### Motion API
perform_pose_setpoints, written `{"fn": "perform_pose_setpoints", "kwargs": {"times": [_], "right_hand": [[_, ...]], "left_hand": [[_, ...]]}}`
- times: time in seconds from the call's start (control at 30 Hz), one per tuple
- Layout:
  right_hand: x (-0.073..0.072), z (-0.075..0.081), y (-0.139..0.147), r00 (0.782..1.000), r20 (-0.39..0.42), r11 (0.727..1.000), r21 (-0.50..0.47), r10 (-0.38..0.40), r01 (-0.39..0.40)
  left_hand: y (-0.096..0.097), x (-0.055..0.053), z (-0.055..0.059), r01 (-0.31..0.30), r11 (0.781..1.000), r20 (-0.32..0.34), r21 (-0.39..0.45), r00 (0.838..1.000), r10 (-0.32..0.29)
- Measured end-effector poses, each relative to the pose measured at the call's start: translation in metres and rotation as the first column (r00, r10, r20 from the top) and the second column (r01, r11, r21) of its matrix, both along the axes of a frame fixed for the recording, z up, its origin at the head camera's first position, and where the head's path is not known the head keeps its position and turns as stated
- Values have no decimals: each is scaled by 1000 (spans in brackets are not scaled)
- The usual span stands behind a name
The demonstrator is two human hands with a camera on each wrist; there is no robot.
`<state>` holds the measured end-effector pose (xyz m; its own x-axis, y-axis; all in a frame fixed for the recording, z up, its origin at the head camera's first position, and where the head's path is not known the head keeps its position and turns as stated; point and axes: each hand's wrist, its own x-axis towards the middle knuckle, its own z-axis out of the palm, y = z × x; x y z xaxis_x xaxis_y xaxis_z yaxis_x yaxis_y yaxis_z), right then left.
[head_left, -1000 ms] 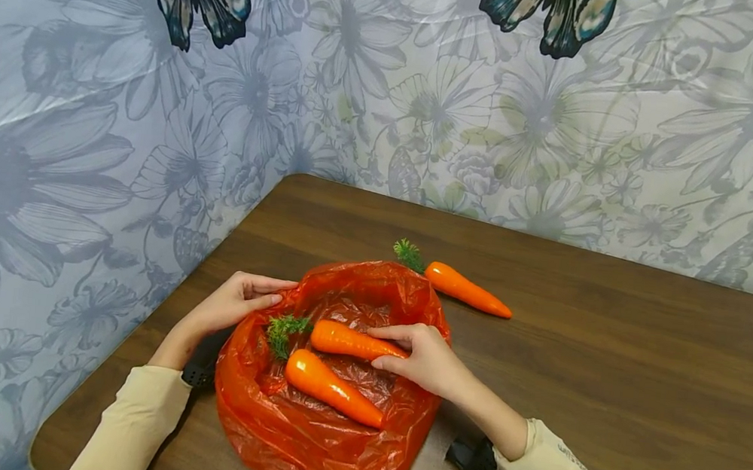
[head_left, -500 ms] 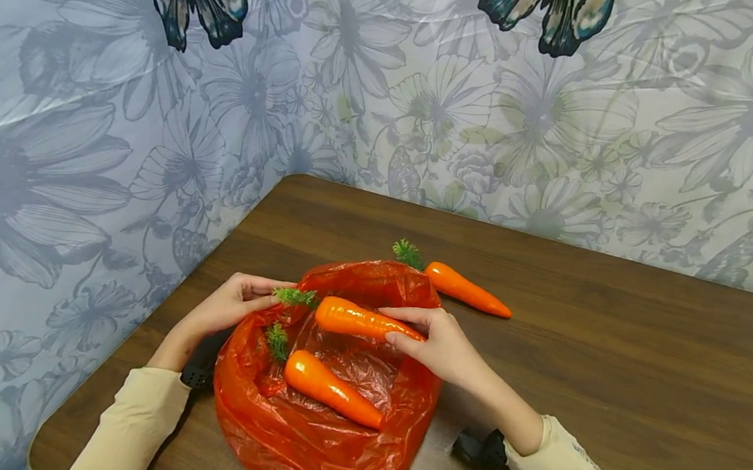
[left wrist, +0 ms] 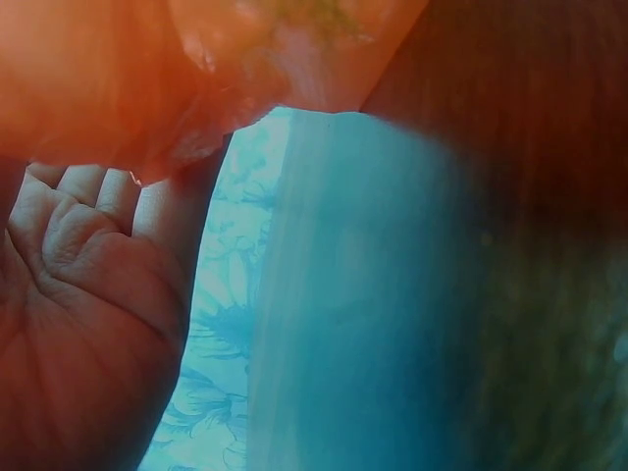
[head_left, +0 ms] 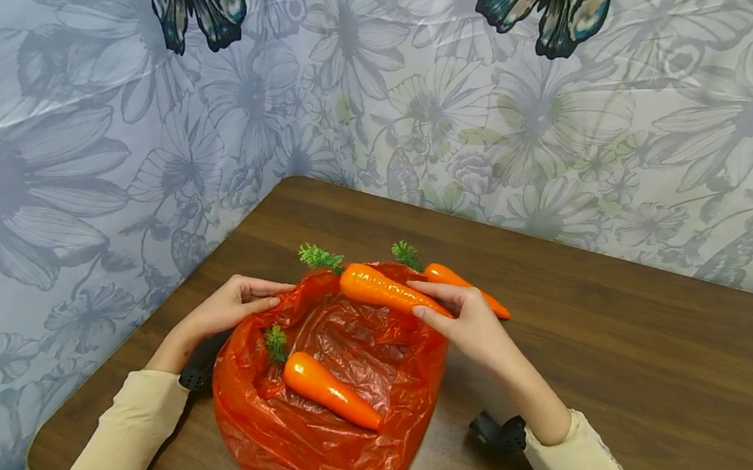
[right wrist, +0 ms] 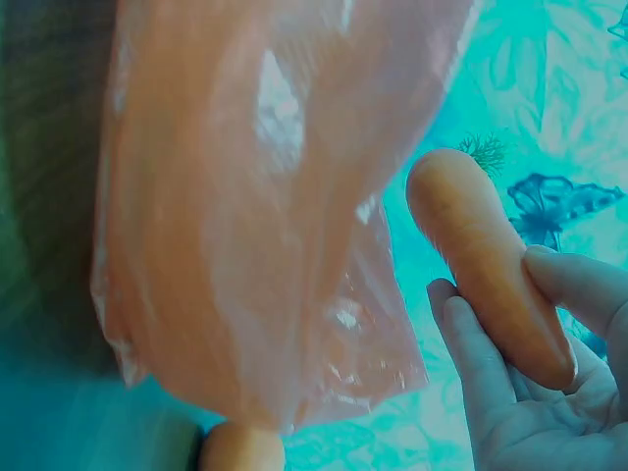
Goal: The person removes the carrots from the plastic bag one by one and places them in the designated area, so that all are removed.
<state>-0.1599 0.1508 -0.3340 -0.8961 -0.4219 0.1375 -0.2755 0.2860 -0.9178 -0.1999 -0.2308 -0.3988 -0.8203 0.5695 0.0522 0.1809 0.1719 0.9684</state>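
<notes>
My right hand (head_left: pixel 477 324) grips a carrot (head_left: pixel 385 289) by its narrow half, between thumb and fingers, above the far right rim of the red plastic bag (head_left: pixel 327 465). Its leafy green top points left. The right wrist view shows the same carrot (right wrist: pixel 476 255) outside the bag wall. Inside the wide-mouthed bag lies a second carrot (head_left: pixel 330 389), tip to the right. At the bag's left rim, my left hand (head_left: pixel 229 308) pinches the plastic with thumb and fingers. In the left wrist view the bag (left wrist: pixel 98 78) hides the fingertips of that hand (left wrist: pixel 98 294).
A third carrot (head_left: pixel 437 273) lies on the brown wooden table (head_left: pixel 643 367) behind the bag, partly hidden by the held carrot and right hand. Patterned wall covering (head_left: pixel 428 119) rises behind the table's far and left edges.
My right hand has lifted its carrot out of the bag and moved it away and to the right. The left hand stays at the bag's rim. The second carrot has not moved.
</notes>
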Motion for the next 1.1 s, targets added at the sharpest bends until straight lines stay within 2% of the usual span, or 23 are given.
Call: {"fn": "perform_pose_setpoints", "kwargs": {"times": [0.2,0.33,0.53,0.67,0.9,1.1], "right_hand": [[-8,4,13,999,26,997,-70,-35,37],[-16,5,31,994,52,990,-105,-92,97],[-32,-1,68,977,44,975,-63,-209,212],[-43,-5,86,969,42,968,-40,-245,247],[-56,-19,110,971,76,970,-74,-228,233],[-73,-31,119,979,66,979,-52,-194,198]], "left_hand": [[0,0,-1,9,1000,-12,7,1000,-9],[0,1,-2,12,1000,-6,15,1000,-12],[1,0,-3,12,1000,0,16,1000,-12],[1,1,-2,4,1000,-15,12,1000,-4],[2,3,0,6,1000,-9,12,1000,-6],[1,2,0,31,999,14,25,999,-32]]}}
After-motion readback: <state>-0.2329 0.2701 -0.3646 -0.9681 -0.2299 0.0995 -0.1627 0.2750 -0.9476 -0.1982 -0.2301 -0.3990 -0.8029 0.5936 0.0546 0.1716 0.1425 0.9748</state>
